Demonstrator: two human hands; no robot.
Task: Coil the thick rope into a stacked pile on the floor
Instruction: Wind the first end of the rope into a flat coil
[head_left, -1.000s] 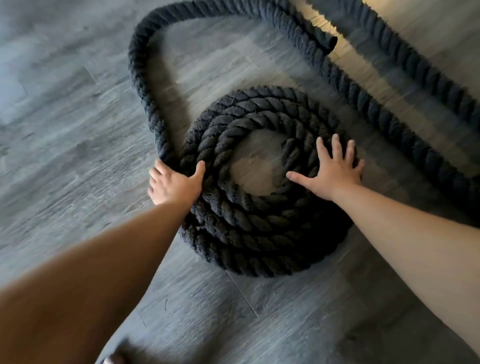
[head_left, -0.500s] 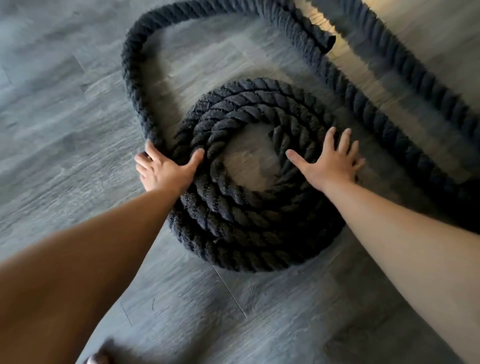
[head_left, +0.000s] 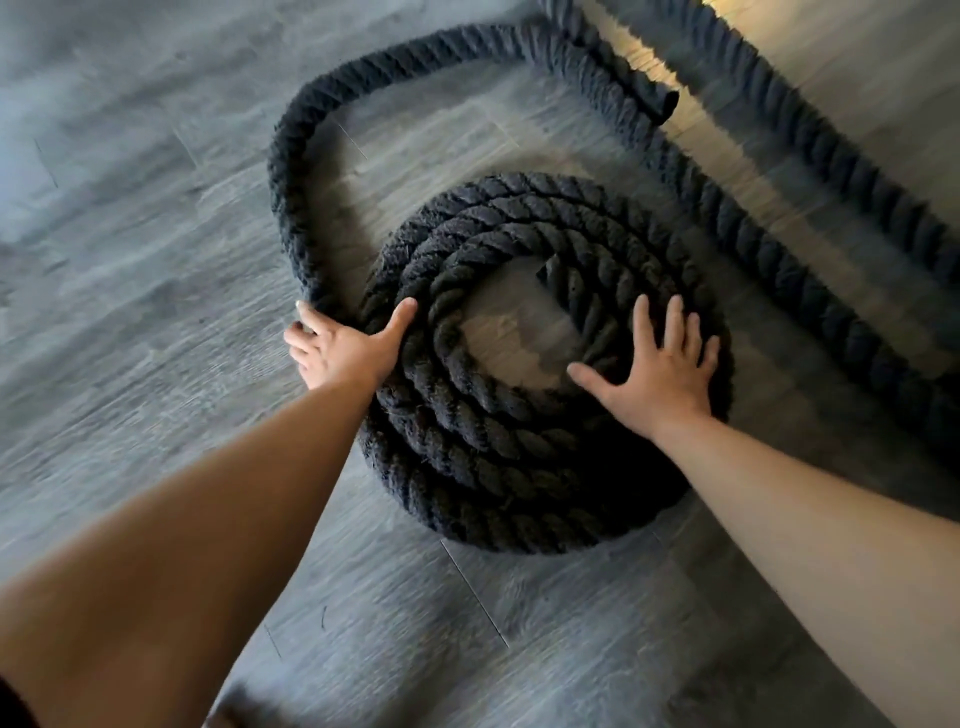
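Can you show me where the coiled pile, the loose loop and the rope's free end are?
coiled pile (head_left: 467, 467), head view, near side of the stacked turns.
loose loop (head_left: 291, 156), head view, top-left bend.
free end (head_left: 665, 106), head view, blunt tip.

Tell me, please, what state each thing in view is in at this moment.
coil: partly wound, several turns stacked on the floor.
loose rope: uncoiled, loops away from the coil's left side.
rope end: lies free on the floor.
left hand: grips the coil's outer turn, thumb on top.
right hand: open, flat on the coil's right side.
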